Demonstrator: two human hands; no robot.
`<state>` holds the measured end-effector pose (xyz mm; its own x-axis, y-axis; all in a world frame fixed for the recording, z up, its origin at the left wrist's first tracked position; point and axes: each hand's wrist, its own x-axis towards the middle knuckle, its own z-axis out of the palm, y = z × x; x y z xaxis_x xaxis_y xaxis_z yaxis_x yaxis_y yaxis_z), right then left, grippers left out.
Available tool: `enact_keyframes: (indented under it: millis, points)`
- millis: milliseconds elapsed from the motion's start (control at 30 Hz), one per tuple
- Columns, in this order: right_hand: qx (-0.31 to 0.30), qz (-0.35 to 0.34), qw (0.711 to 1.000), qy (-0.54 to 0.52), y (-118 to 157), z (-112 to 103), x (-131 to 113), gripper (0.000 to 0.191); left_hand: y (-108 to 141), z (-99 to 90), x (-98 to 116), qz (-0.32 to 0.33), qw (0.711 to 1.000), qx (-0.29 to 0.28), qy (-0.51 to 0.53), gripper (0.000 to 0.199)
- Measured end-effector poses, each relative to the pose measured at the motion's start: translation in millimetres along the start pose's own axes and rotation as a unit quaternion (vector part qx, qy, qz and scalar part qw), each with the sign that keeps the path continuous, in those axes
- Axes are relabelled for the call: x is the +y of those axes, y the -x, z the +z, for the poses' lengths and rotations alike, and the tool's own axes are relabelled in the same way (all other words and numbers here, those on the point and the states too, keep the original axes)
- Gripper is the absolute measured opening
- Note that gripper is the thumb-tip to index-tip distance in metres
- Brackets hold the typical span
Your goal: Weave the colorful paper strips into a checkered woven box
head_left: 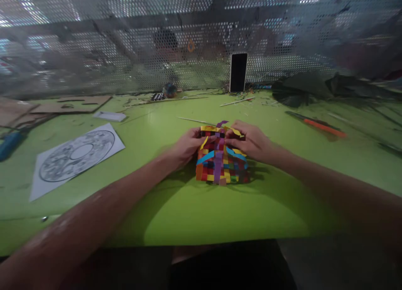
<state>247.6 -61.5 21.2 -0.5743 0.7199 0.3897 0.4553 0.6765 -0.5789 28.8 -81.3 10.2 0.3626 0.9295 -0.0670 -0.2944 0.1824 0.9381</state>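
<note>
A small woven basket (pixel 216 168) of coloured paper strips stands on the green table in front of me. Its weave shows red, yellow, blue, purple and orange, and loose strip ends stick out along the upper side. My left hand (pixel 191 143) is closed on the basket's left upper part, with fingers reaching over the weave. At the upper right, my right hand (pixel 246 140) pinches near a yellow strip (pixel 236 132) that bends out past the fingers. The fingertips of both hands partly hide the far side of the basket.
Left on the green table (pixel 238 214) lies a paper with a printed round pattern (pixel 77 158), near cardboard (pixel 70 104) and a blue-handled object (pixel 11 145). A phone (pixel 238 73) leans upright against the mesh. An orange-handled tool (pixel 323 126) lies right, below dark leaves (pixel 297 89).
</note>
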Motion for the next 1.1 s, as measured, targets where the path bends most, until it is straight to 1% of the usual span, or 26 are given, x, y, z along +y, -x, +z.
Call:
enact_keyframes:
  millis: [100,167,267,333,433,500,533,633,733,833,967,1100]
  points:
    - [0.019,0.026,0.999,-0.019,1,6,-2,0.026,1,-0.6,0,-0.008,0.999,0.023,-0.025,0.039]
    - [0.025,0.027,0.999,-0.032,2,10,-5,0.023,2,0.0,0,-0.009,0.998,0.037,-0.053,0.04]
    - [0.046,0.039,0.996,-0.06,2,10,-6,0.02,4,1.9,-1,0.003,0.996,0.041,-0.08,0.041]
    - [0.057,0.077,0.99,-0.106,2,5,-3,0.02,5,1.9,-1,0.013,0.997,0.044,-0.068,0.041]
    - [0.086,0.162,0.97,-0.158,-1,-10,6,0.021,3,-2.4,1,0.023,0.998,0.047,-0.028,0.042]
    - [0.08,0.213,0.959,-0.168,-3,-18,12,0.017,1,-6.6,3,0.029,0.998,0.048,-0.013,0.039]
    - [0.066,0.238,0.953,-0.177,-4,-20,14,0.016,0,-8.4,4,0.034,0.998,0.049,-0.01,0.037]
    - [0.022,0.281,0.932,-0.228,-6,-20,13,0.014,-2,-10.4,5,0.041,0.998,0.042,-0.002,0.036]
    - [0.008,0.283,0.911,-0.301,-6,-13,9,0.02,-1,-7.7,4,0.045,0.999,0.026,0.007,0.038]
    - [0.021,0.28,0.898,-0.34,-5,-7,7,0.022,2,-4.8,5,0.043,0.999,0.014,0.001,0.039]
    - [0.049,0.258,0.894,-0.363,-4,-3,5,0.021,3,-5.2,8,0.027,1.0,0.005,-0.01,0.04]
    - [0.069,0.231,0.907,-0.346,-4,-2,5,0.021,3,-7.1,8,0.005,0.999,0.028,-0.029,0.033]
